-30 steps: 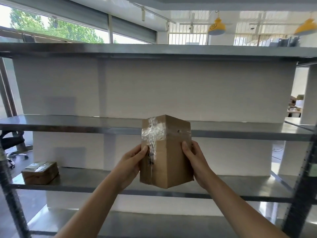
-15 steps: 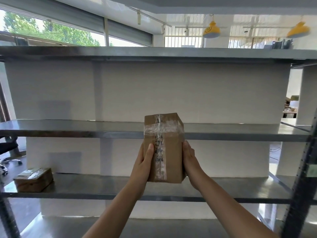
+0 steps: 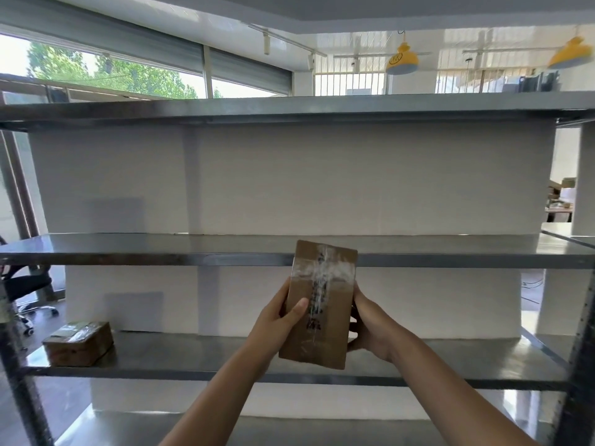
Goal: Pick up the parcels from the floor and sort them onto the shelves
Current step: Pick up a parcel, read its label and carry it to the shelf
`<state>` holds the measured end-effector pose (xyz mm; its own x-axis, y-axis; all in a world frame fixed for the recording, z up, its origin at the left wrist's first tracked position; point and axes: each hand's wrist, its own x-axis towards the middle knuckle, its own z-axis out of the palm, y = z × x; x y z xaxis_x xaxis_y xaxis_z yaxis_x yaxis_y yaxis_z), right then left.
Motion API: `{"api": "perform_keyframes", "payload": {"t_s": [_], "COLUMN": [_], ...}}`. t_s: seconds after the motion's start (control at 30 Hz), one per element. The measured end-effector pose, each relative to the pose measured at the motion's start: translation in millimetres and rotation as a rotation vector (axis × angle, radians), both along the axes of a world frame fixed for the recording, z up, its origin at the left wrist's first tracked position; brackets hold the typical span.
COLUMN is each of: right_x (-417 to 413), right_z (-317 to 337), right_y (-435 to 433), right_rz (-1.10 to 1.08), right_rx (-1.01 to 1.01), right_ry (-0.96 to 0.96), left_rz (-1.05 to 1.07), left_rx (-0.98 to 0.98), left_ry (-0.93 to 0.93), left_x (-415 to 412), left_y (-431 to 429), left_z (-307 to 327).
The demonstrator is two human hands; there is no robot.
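I hold a brown cardboard parcel [image 3: 328, 320] upright in front of the metal shelving, its taped face toward me with clear tape crossing near the top. My left hand [image 3: 277, 320] grips its left edge, thumb on the front. My right hand [image 3: 370, 329] clasps the right edge, fingers behind. The parcel's top overlaps the front lip of the middle shelf [image 3: 161, 252]; its bottom hangs above the lower shelf [image 3: 193, 358]. A second taped parcel [image 3: 79, 342] lies flat at the left end of the lower shelf.
A top shelf [image 3: 289, 107] spans the frame above. Dark uprights stand at the left [image 3: 19, 381] and right [image 3: 579, 365] edges. A black office chair [image 3: 22, 284] sits beyond the left end. White panels back the shelves; another shelf shows at the bottom.
The parcel has been turned so its taped face points at me and has tilted slightly. My view has shifted, so parcel and hands sit a little further right.
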<state>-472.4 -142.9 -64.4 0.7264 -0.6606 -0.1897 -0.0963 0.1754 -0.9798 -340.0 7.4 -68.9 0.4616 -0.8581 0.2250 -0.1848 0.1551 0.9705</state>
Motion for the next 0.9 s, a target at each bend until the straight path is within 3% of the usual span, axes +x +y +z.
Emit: {"api": "perform_keyframes", "payload": {"t_s": [0.2, 0.4, 0.67, 0.9], "right_x": [-10, -19, -25, -35], "right_z": [-4, -7, -4, -39], "right_y": [-1, 1, 11, 11], "right_rz": [0.002, -0.030, 0.008, 0.025], "right_rx": [0.069, 0.054, -0.115, -0.066], "right_ry": [-0.170, -0.239, -0.301, -0.389], "left_rz": [-0.087, -0.135, 0.070, 0.134], "left_rx": [0.007, -0.026, -0.135, -0.114], "left_ry": [0.050, 0.233, 0.298, 0.275], "left_x": [5, 0, -5, -12], "left_y": [-4, -5, -7, -7], "left_z": [-7, 0, 7, -16]}}
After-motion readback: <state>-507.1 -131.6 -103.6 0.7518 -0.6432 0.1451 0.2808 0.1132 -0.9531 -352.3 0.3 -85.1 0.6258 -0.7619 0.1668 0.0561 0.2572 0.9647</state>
